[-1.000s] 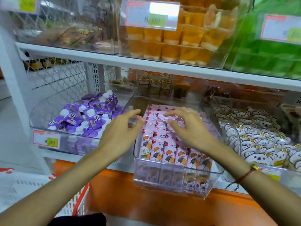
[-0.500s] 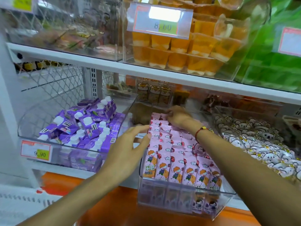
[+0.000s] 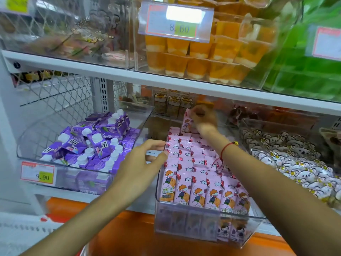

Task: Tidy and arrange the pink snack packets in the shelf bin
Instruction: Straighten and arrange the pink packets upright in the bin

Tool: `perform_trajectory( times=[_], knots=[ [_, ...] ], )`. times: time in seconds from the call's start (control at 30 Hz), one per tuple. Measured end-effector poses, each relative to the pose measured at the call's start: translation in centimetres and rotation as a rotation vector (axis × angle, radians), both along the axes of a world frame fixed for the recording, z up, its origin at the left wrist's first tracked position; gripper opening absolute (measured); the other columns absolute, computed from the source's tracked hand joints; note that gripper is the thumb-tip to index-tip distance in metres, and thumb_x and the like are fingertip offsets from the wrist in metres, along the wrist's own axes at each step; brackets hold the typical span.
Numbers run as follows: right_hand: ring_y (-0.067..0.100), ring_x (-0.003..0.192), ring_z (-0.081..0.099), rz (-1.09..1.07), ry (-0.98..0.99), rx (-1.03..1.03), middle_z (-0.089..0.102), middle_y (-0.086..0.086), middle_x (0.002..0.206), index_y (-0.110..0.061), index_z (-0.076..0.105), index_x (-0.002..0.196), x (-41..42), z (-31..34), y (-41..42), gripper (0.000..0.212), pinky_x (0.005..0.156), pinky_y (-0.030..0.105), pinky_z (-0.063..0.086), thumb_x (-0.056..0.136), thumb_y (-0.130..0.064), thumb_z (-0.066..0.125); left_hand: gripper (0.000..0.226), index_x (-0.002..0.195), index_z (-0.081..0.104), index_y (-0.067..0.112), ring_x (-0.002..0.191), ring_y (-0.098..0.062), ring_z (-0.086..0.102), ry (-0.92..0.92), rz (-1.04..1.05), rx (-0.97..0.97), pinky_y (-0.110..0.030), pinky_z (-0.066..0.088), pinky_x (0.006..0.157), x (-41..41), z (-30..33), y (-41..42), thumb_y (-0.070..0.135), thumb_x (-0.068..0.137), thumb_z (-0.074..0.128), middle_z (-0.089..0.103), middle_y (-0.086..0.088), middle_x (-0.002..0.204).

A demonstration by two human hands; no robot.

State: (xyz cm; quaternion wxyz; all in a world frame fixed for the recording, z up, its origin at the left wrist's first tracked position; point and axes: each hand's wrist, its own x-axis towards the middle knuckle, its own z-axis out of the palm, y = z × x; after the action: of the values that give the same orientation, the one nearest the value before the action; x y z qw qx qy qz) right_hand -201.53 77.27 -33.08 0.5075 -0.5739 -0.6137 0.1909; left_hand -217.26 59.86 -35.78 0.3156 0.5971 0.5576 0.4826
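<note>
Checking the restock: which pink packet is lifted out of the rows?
The pink packet at the bin's far end, held up by the right hand; the others sit in rows.

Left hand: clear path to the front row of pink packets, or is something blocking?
Probably yes. The left hand is open at the bin's left wall, the bin top is open, and the front row of pink packets stands uncovered. The right hand is busy holding a packet at the back.

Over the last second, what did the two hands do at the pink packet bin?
The right hand reached from the middle of the clear bin to its back and gripped a pink packet, lifting it upright. The left hand slid to the bin's left edge. The front packet rows stayed put.
</note>
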Motion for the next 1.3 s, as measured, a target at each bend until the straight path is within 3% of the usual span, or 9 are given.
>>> perform_trajectory(
  times=[0.07,0.17,0.33,0.47,0.6,0.77,0.9,1.17,1.3],
  knots=[
    [0.015,0.085,0.055,0.055,0.230,0.022,0.063,0.011,0.091,-0.005,0.061,0.091,-0.2,0.4,-1.9,0.003,0.083,0.027,0.050,0.091,-0.003,0.058,0.019,0.104,0.061,0.037,0.091,-0.003,0.063,0.004,0.005,0.000,-0.033,0.050,0.090,-0.1,0.1,-0.1,0.026,0.089,0.062,0.065,0.021,0.106],
    [-0.001,0.066,0.058,-0.018,0.520,0.150,0.059,-0.006,0.073,-0.010,0.058,0.084,-0.1,0.8,-5.9,0.009,0.059,0.011,0.047,0.091,-0.006,0.060,0.024,0.111,0.061,0.035,0.101,-0.004,0.059,0.091,0.048,0.049,-0.027,0.043,0.090,-0.1,0.1,-0.2,0.027,0.089,0.063,0.061,0.020,0.108],
    [0.002,0.062,0.060,0.008,0.680,0.097,0.061,0.003,0.079,-0.004,0.057,0.101,2.3,1.2,-12.8,0.010,0.061,0.013,0.050,0.094,-0.011,0.058,0.034,0.118,0.059,0.031,0.112,-0.002,0.045,0.343,0.070,0.351,0.000,0.025,0.089,0.7,1.0,-1.2,0.025,0.086,0.068,0.052,0.020,0.116],
    [0.006,0.065,0.059,0.163,0.772,-0.115,0.061,0.006,0.083,-0.007,0.058,0.096,3.7,0.9,-16.4,0.004,0.057,0.012,0.051,0.094,-0.006,0.055,0.046,0.124,0.054,0.035,0.113,0.002,0.045,0.402,-0.047,0.420,-0.011,0.033,0.092,2.4,1.3,-2.0,0.043,0.081,0.069,0.051,0.022,0.123],
    [0.009,0.067,0.063,0.233,0.881,-0.205,0.065,0.005,0.081,-0.012,0.061,0.087,4.4,1.1,-17.5,0.009,0.060,0.014,0.053,0.093,-0.007,0.057,0.047,0.120,0.053,0.043,0.098,0.006,0.051,0.421,-0.071,0.420,-0.009,0.040,0.073,3.9,0.9,-2.5,0.043,0.078,0.074,0.057,0.028,0.111],
    [0.003,0.068,0.067,0.346,0.814,-0.276,0.071,-0.005,0.075,-0.013,0.064,0.093,5.9,1.1,-17.5,0.008,0.063,0.015,0.054,0.091,-0.020,0.061,0.046,0.119,0.054,0.049,0.096,0.010,0.057,0.343,-0.062,0.360,-0.022,0.052,0.077,4.3,0.8,-2.3,0.041,0.078,0.074,0.062,0.035,0.100],
    [0.004,0.072,0.066,0.325,0.728,-0.281,0.070,-0.002,0.088,-0.017,0.064,0.092,6.4,0.8,-17.2,0.005,0.062,0.017,0.052,0.091,-0.022,0.062,0.044,0.118,0.057,0.048,0.093,0.020,0.053,0.340,-0.080,0.339,-0.014,0.048,0.076,4.5,0.4,-2.2,0.043,0.078,0.073,0.053,0.051,0.091],
    [0.009,0.110,0.062,0.577,0.524,-0.296,0.069,-0.004,0.116,-0.017,0.061,0.121,6.0,0.9,-17.7,0.029,0.095,0.028,0.048,0.094,-0.026,0.056,0.029,0.117,0.047,0.044,0.106,0.016,0.053,0.080,-0.202,0.239,-0.008,0.046,0.082,5.0,0.5,-2.1,0.035,0.092,0.058,0.058,0.036,0.107],
    [0.010,0.097,0.068,0.450,0.523,-0.190,0.071,0.002,0.110,-0.013,0.058,0.124,5.2,1.0,-17.9,0.037,0.083,0.024,0.055,0.088,-0.013,0.066,0.032,0.121,0.047,0.039,0.116,0.010,0.048,0.158,-0.182,0.285,-0.022,0.043,0.096,5.0,0.6,-2.3,0.037,0.090,0.058,0.056,0.027,0.121]
  ],
)
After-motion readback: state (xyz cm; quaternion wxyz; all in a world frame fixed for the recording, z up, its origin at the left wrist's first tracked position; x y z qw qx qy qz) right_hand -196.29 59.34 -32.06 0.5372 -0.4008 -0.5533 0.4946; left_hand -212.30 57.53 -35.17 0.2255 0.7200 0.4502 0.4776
